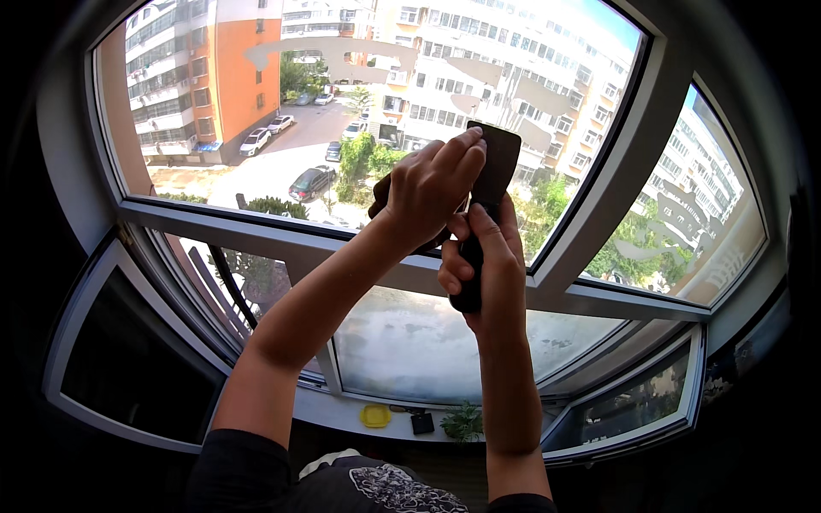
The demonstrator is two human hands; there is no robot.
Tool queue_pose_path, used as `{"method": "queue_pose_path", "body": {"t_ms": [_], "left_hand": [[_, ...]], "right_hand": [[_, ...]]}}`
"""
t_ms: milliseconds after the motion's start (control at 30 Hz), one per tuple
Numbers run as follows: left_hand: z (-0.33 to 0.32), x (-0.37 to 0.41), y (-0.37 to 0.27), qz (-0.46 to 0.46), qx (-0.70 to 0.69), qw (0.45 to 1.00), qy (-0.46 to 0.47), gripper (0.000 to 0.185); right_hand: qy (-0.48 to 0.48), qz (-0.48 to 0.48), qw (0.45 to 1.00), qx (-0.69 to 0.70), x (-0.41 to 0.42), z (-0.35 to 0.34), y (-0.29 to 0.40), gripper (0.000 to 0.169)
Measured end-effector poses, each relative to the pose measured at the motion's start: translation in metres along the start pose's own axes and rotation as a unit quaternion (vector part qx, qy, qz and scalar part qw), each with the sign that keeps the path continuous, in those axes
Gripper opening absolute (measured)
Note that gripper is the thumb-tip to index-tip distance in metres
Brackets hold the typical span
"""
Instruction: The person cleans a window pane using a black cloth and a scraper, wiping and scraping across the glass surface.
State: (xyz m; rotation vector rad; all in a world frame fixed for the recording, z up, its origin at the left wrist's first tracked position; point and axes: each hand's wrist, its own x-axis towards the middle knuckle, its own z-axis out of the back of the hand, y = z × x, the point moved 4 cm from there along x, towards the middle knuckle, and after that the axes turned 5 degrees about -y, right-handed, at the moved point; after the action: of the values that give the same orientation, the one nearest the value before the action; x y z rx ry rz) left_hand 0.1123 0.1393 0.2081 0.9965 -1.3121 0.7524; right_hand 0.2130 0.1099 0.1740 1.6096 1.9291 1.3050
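Both hands are raised in front of the large upper window pane. My right hand is closed around the black handle of a flat-bladed hand tool, which looks like a scraper; its wide dark head points up. My left hand touches the left edge of that head with its fingertips. A dark object, perhaps a cloth, shows behind and below my left hand; how it is held is hidden. Grey patches and streaks mark the glass above the hands.
Two hinged sashes stand open at the lower left and lower right. On the sill are a yellow dish, a small black box-like object and a green plant. Grey frame bars divide the panes.
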Motion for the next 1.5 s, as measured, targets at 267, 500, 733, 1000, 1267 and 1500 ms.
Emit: {"method": "queue_pose_path", "body": {"t_ms": [267,500,733,1000,1267,1500], "left_hand": [[-0.003,0.009,0.003,-0.004,-0.007,1.000,-0.002,0.030],[-0.004,0.005,0.003,-0.015,-0.002,1.000,-0.008,0.031],[-0.004,-0.003,0.003,-0.010,0.018,1.000,-0.005,0.022],[-0.004,0.003,0.005,-0.006,-0.006,1.000,-0.024,0.027],[-0.010,0.011,0.011,-0.031,0.009,0.998,-0.044,0.030],[-0.005,0.012,0.006,-0.010,-0.002,0.999,-0.036,0.030]], "right_hand": [[0.006,0.014,1.000,0.010,0.007,-0.004,0.005,0.021],[0.012,0.016,1.000,0.018,0.003,-0.001,0.000,0.020],[0.001,0.001,1.000,0.019,0.002,0.000,-0.002,0.019],[0.007,0.008,1.000,0.011,0.004,-0.005,0.004,0.023],[0.017,0.031,0.999,0.013,0.016,-0.006,0.005,0.020],[0.018,0.014,1.000,0.008,0.010,-0.001,0.006,0.022]]}}
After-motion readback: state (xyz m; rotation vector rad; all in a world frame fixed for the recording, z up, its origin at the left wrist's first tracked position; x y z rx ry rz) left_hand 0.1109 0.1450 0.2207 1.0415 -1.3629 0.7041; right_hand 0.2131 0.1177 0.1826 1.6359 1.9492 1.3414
